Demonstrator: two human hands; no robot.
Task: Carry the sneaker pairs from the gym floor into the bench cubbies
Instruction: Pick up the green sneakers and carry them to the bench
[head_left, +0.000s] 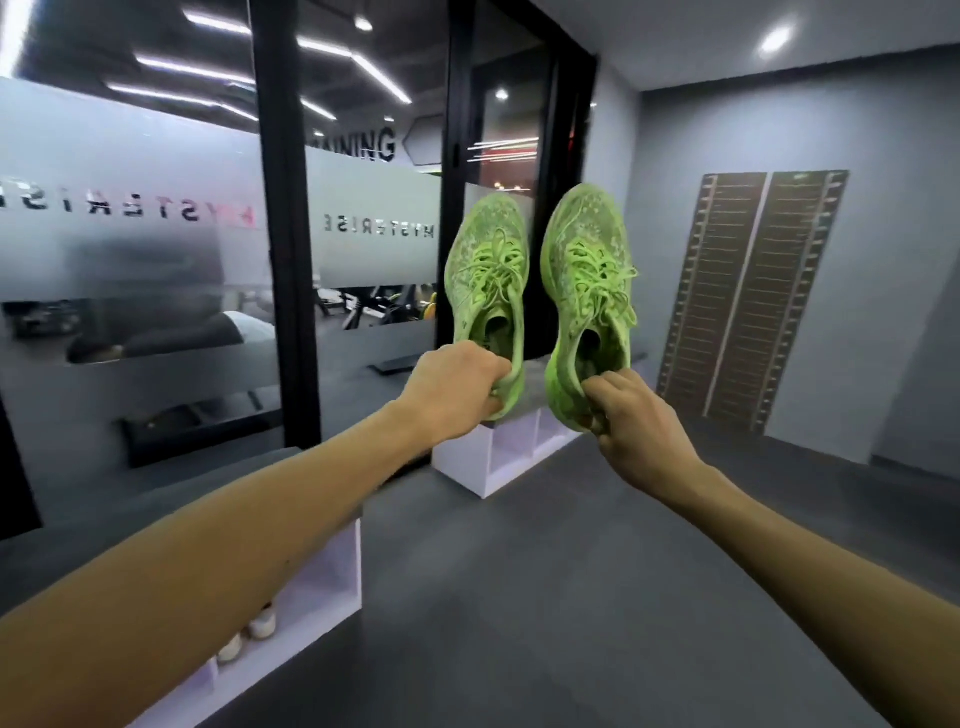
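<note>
I see my left hand (457, 384) gripping the heel of one lime-green mesh sneaker (488, 286) and my right hand (631, 421) pinching the heel of its matching lime-green sneaker (589, 291), both held up in the air with toes pointing away. Beyond them a white bench with open cubbies (498, 457) stands against the frosted glass wall (156, 234), nothing lying between. A nearer white cubby bench (322, 587) at my left holds pale sneakers (249, 634), on the dark grey floor (519, 597).

A gym: exercise machines (374, 306) behind frosted glass wall (156, 208).
</note>
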